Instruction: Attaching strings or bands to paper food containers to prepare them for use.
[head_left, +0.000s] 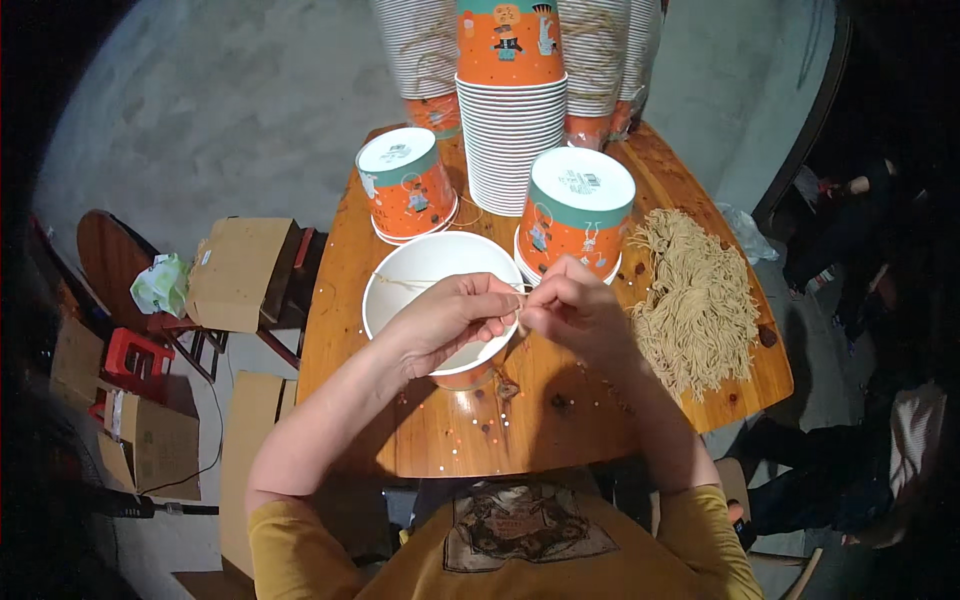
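Observation:
My left hand (452,318) and my right hand (582,312) meet over the right side of an open paper bucket (440,257), white inside. Each hand is closed in a pinch on a thin beige cord (405,284), whose loose end trails left across the bucket's mouth. What the cord does between my fingertips is too small to make out. Right of my right hand lies a heap of beige cords (695,300). Small white and orange beads (480,425) are scattered on the wooden table (400,455) near its front edge.
Two upside-down orange and green buckets, one at left (412,195) and one at right (575,215), stand behind the open one. A tall bucket stack (512,140) rises farther back, with more wrapped stacks (420,50) around it. Cardboard boxes (235,275) are at left; another person (850,460) is at right.

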